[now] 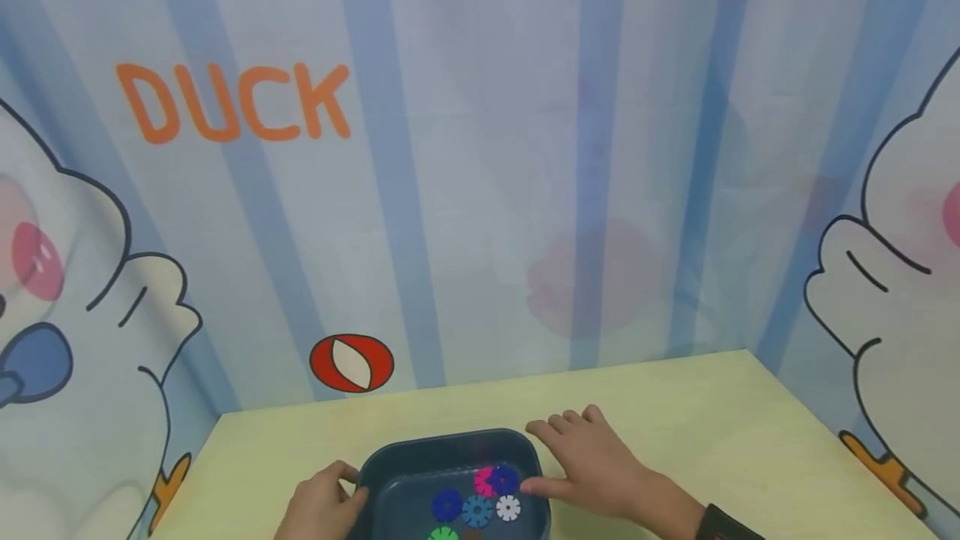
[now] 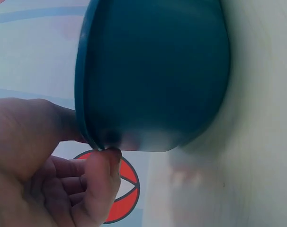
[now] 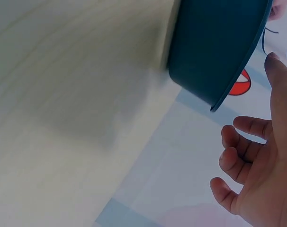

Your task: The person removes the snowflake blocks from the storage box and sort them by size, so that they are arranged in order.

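A dark blue plastic tray (image 1: pixel 408 494) stands on the table, cut off by the bottom of the head view. Inside lie several notched plastic discs: a pink disc (image 1: pixel 483 482) partly under a dark blue one, a second dark blue disc (image 1: pixel 447 505), a lighter blue disc (image 1: pixel 477 511), a white disc (image 1: pixel 508 508) and a green disc (image 1: pixel 443 534). My left hand (image 1: pixel 324 502) pinches the tray's left rim between thumb and fingers. My right hand (image 1: pixel 592 465) is beside the right rim, fingers spread, its thumb tip overlapping the rim in the head view.
The pale yellow wooden table (image 1: pixel 675 394) ends at a light blue striped cloth backdrop (image 1: pixel 495 190) with the word DUCK and cartoon ducks. A red oval print (image 1: pixel 371 357) shows low on the cloth. A dark band (image 1: pixel 723 525) circles the right wrist.
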A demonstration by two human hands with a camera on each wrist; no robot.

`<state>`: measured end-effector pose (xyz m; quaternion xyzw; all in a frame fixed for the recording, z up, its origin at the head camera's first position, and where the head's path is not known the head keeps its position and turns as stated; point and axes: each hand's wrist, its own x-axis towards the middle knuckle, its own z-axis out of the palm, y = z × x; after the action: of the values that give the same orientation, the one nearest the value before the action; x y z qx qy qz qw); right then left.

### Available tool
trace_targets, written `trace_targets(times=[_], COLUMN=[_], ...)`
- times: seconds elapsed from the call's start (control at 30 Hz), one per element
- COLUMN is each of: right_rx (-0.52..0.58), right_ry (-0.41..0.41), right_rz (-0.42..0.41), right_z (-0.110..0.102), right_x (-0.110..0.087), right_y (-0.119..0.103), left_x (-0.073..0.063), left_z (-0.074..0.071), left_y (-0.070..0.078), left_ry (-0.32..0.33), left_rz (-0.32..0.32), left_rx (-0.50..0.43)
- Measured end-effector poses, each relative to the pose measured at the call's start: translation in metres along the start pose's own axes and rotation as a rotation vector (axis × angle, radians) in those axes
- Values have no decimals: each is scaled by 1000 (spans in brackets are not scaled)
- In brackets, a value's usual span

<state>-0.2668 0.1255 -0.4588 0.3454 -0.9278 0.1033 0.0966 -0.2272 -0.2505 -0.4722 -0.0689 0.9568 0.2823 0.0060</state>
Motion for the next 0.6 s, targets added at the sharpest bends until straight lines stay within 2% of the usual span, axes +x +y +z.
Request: trace_targets(times=[0.17,0.37,0.6], right_rx=[-106,-170,-139], right_ry=[-9,-26,-126], right_rz=[-116,-255,-308], right_z=[6,14,23], right_x=[16,31,46], right_y=[-15,-32,-42], left_x=[-2,-4,-3], left_z=[1,3,0], left_y=[-3,-2,-1], left_ry=[22,36,35], left_rz=[30,13,29], left_rx=[-41,-82,-109])
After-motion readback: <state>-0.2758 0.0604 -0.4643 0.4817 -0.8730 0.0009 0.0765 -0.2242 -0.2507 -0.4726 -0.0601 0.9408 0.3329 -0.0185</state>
